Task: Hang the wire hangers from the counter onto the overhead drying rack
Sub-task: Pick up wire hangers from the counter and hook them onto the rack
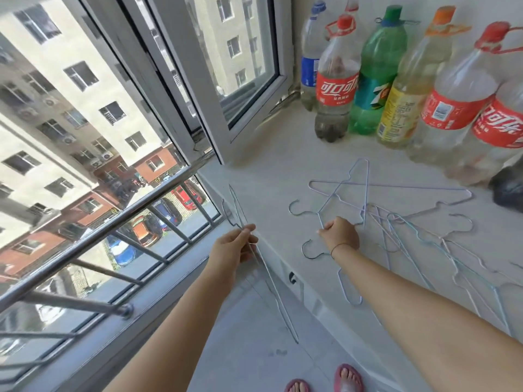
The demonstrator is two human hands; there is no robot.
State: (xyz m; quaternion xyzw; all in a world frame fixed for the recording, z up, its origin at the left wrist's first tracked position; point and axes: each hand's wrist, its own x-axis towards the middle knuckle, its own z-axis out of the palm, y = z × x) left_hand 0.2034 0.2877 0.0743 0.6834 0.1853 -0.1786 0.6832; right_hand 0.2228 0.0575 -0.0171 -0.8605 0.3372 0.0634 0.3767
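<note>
Several thin wire hangers (396,210) lie tangled on the pale counter (271,171). My right hand (341,233) is on the pile's left side, fingers curled round the wire of one hanger. My left hand (236,244) is off the counter's left edge and pinches a held wire hanger (268,275) that hangs edge-on, its hook up near the window and its long side running down toward the floor. The overhead drying rack is out of view.
Several large plastic bottles (379,77) stand along the back of the counter, with a black bag (508,188) at the right edge. An open window sash (226,80) swings in over the counter's left end. Metal window bars (119,230) run at left. My feet (348,377) stand below.
</note>
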